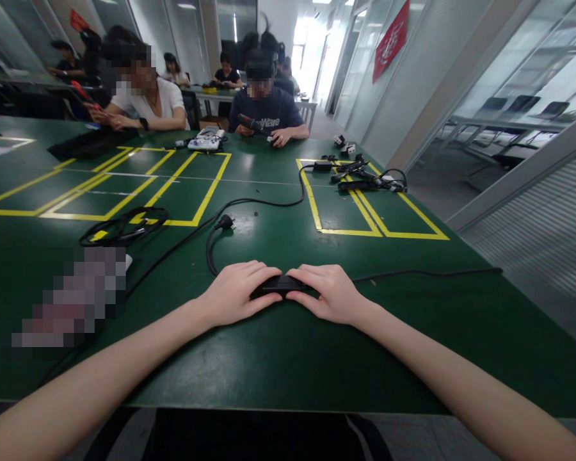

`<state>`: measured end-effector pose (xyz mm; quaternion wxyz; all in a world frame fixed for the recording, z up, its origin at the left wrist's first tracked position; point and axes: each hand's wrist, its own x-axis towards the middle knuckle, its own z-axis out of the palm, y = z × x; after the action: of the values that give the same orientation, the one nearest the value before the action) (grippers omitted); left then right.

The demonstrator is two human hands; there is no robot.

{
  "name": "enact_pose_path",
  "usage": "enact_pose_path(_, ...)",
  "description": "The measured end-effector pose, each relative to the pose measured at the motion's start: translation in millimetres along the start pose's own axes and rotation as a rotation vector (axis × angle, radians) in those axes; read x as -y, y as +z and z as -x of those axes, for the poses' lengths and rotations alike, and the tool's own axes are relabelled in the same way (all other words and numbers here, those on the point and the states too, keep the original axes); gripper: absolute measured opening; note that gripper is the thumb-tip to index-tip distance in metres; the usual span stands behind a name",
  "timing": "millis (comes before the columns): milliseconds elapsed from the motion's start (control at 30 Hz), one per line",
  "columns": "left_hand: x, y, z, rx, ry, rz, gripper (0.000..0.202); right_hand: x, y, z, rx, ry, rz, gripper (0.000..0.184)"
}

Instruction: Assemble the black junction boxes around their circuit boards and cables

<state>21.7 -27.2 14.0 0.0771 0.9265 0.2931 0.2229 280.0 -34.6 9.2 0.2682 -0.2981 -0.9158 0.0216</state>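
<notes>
A black power adapter (283, 285) lies on the green table (249, 358) in front of me. My left hand (237, 291) grips its left end, fingers over the top and thumb along the near side. Around the right end my right hand (329, 291) is closed in the same way, so only the adapter's middle shows. A short black cord curves up from beside my left hand to a power plug (225, 222). From my right hand a thin black cable (427, 273) runs toward the table's right edge.
Yellow tape (211, 192) marks rectangles on the table. A coiled black cable (125, 225) lies left, above a blurred-out object (72, 301). More black cables and parts (365, 176) are piled at the far right. Two people (264, 109) (144, 96) sit across the table, handling objects.
</notes>
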Motion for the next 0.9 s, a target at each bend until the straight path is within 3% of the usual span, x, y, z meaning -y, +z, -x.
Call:
enact_pose_path(267, -4, 5.8, 1, -0.022, 0.013, -0.109, 0.053, -1, 2, -1, -0.042, 0.055, -0.086, 0.032)
enact_pose_path(433, -6, 1.4, -1, 0.061, -0.16, 0.005, 0.032, -1, 2, -1, -0.065, -0.057, 0.036, 0.035)
enact_pose_path(700, -10, -2.2, 0, 0.086, -0.102, -0.015, 0.028, -3, 0, -2, -0.049, -0.08, -0.062, 0.033)
enact_pose_path(900, -10, -2.2, -2, 0.057, -0.156, -0.033, 0.031, -1, -3, -3, -0.055, -0.063, -0.061, 0.027)
